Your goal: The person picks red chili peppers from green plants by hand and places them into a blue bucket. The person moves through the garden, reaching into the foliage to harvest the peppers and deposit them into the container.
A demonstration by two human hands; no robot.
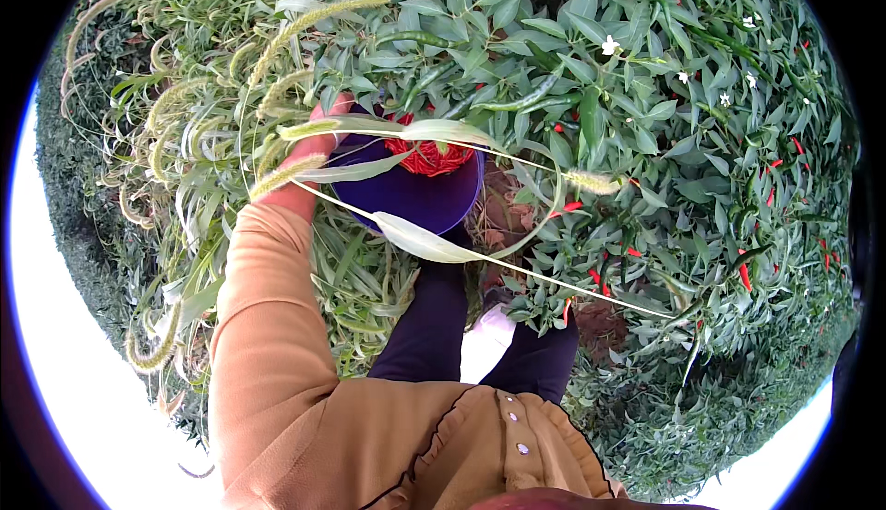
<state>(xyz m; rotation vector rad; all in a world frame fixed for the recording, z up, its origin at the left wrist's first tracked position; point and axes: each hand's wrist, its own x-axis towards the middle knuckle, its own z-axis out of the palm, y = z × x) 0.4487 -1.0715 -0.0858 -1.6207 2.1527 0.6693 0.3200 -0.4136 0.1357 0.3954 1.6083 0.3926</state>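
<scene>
My left hand (320, 137) is at the far left rim of a blue-purple bucket (415, 202) and grips it there; foxtail grass and leaves hide part of the fingers. Inside the bucket, a heap of red chili peppers (432, 158) lies against the far side. Long foxtail grass stems (426, 238) cross in front of the bucket, close to the camera. My right hand is out of view. Beyond the bucket, green chili peppers (529, 98) hang among the leaves of pepper plants (581, 32).
Dense foxtail grass (173, 101) grows on the left. Pepper plants with red chilies (744, 271) and white flowers (610, 45) fill the right. My dark-trousered legs (429, 323) stand behind the bucket, near bare soil (601, 330).
</scene>
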